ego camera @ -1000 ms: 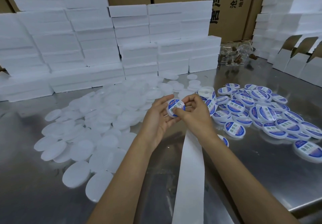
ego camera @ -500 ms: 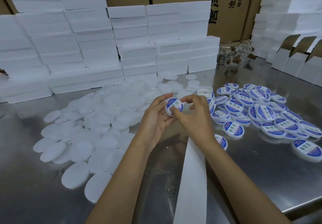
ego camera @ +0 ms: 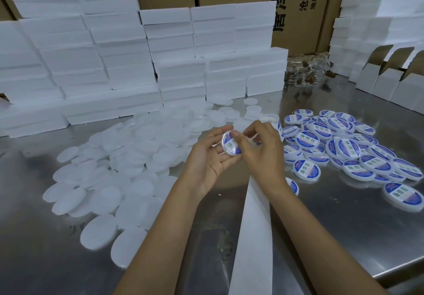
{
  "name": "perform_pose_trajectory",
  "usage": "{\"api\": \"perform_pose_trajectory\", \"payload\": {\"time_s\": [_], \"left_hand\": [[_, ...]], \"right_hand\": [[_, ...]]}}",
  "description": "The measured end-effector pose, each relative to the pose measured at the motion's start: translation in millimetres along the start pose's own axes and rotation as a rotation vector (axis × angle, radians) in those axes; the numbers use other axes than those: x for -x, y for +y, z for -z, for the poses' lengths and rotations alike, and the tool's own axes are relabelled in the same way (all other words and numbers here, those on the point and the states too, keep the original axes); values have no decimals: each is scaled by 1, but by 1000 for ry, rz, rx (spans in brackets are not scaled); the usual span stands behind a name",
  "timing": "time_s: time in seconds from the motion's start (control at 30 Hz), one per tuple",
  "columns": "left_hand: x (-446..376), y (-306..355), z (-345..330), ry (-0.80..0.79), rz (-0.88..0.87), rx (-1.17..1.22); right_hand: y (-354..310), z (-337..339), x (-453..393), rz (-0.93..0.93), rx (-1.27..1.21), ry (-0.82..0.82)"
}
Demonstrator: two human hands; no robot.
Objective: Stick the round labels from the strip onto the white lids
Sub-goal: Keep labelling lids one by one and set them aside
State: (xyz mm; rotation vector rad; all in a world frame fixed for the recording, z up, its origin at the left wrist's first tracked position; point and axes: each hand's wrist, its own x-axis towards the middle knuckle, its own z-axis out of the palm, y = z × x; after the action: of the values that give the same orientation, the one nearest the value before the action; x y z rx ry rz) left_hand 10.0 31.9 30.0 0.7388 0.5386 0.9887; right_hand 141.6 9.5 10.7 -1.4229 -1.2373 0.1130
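Across the steel table (ego camera: pixel 344 237), bare white lids (ego camera: pixel 128 157) heap to the left of the hands and labelled lids (ego camera: pixel 348 150) to the right, so the finished pile lies nearer the right hand (ego camera: pixel 261 150). Toward the person, the backing strip (ego camera: pixel 252 232) runs lengthwise under that wrist. Between both hands sits one lid (ego camera: pixel 230 144), tilted on edge: the left hand (ego camera: pixel 211 157) cradles it in curled fingers while the right thumb presses its round label (ego camera: pixel 232 147) down.

Ahead of me: foam blocks (ego camera: pixel 128 65) stacked on the steel surface (ego camera: pixel 344 237); cardboard cartons (ego camera: pixel 298 8) behind; clear jars (ego camera: pixel 307 69) far right, beside open white boxes (ego camera: pixel 390 81).
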Motion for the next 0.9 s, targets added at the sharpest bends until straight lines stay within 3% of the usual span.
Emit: {"api": "perform_pose_trajectory", "payload": {"time_s": [0.5, 0.77, 0.9], "left_hand": [[-1, -3, -1, -5, 19, -84], [-5, 1, 3, 72, -53, -47], [-3, 2, 3, 72, -61, -61]], "right_hand": [[1, 0, -1, 40, 12, 31], [-4, 5, 6, -2, -50, -185], [-7, 6, 4, -18, -133, -154]]}}
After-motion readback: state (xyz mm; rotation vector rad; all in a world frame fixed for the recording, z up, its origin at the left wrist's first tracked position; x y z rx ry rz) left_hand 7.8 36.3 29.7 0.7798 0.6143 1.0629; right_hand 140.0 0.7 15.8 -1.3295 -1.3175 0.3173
